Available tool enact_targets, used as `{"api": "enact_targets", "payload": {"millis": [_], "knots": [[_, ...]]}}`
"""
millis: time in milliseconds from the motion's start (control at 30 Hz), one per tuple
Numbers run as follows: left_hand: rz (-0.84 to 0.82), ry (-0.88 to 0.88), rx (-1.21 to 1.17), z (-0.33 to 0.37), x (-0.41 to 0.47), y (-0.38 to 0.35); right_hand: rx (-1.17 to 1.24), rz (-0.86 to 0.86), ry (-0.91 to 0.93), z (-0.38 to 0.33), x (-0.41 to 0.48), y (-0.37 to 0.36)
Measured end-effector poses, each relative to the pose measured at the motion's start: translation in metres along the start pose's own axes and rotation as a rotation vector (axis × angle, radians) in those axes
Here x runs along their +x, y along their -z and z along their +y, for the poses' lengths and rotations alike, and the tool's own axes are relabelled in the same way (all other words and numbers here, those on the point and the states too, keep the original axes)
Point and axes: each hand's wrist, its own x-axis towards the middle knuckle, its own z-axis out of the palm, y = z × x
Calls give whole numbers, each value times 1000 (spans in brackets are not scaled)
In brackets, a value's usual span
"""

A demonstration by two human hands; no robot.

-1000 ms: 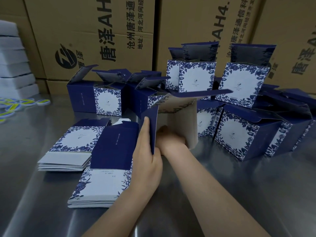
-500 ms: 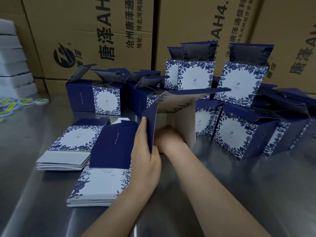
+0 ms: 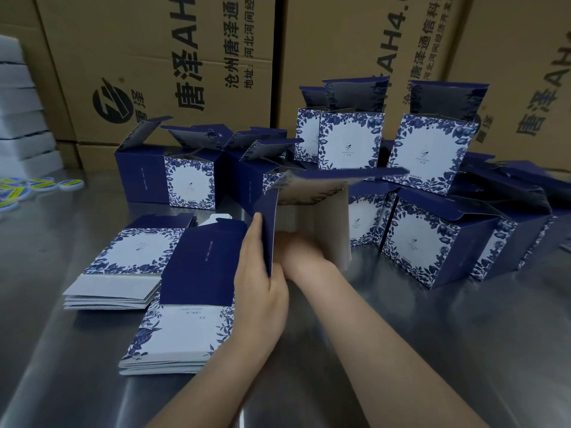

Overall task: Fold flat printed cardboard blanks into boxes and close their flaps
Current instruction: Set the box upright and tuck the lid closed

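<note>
A blue-and-white printed box [image 3: 321, 211] stands half opened on its side in the middle of the steel table [image 3: 432, 335], its open end facing me. My left hand [image 3: 259, 279] holds its dark blue left wall, fingers flat on the outside and thumb at the edge. My right hand [image 3: 296, 251] reaches inside the box; its fingers are hidden there. Two stacks of flat blanks lie to the left, one stack [image 3: 182, 329] near me and the other stack [image 3: 123, 267] further left.
Several folded boxes with raised lids [image 3: 426, 149] crowd the back and right of the table. Large brown cartons [image 3: 185, 72] form a wall behind. White foam slabs [image 3: 18, 118] and yellow-blue round labels [image 3: 37, 186] sit at the far left.
Hardly anything has moved: both hands stay on the same box, and the box's top panel has shifted only slightly.
</note>
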Motion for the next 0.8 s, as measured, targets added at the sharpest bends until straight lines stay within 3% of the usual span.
{"api": "enact_targets", "payload": {"millis": [167,367,600,800], "knots": [[-10,2,-4,0,1,1,-44,-88,35,-1,7,-2],[15,-4,0,0,2,1,17,139,62,3,-3,-3],[-5,7,-17,-2,1,1,-76,-71,27,0,4,-4],[0,-3,-7,-1,2,2,-15,128,88,-2,-6,2]]}}
